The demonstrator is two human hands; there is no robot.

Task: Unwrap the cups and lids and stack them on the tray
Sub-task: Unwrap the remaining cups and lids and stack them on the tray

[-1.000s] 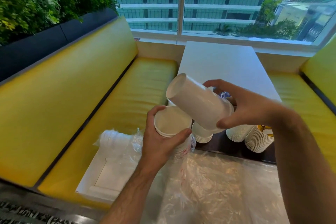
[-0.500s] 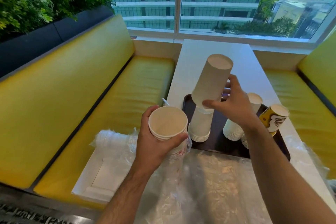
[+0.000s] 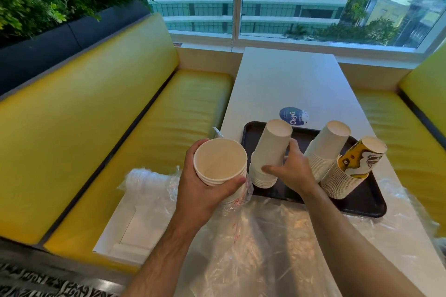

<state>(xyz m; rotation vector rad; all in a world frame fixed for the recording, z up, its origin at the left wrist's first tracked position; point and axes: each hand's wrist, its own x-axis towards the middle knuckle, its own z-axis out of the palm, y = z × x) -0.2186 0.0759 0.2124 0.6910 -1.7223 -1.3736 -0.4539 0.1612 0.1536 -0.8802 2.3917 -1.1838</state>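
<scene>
White cup batch lowered within the last second from mid-air onto the left stack (image 3: 268, 154) on the tray (image 3: 362, 207); right hand (image 3: 293, 171) still curled round its side, steadying. Left hand (image 3: 205, 188) gripping a further nest of cups (image 3: 220, 164), mouth up, wrapper (image 3: 241, 243) trailing below onto the counter (image 3: 289, 84). One batch judged stacked; held cups and wrapped lids (image 3: 144, 178) outstanding.

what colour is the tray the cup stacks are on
The tray is dark, black or very dark brown. The head view, the only one, shows it.
</scene>
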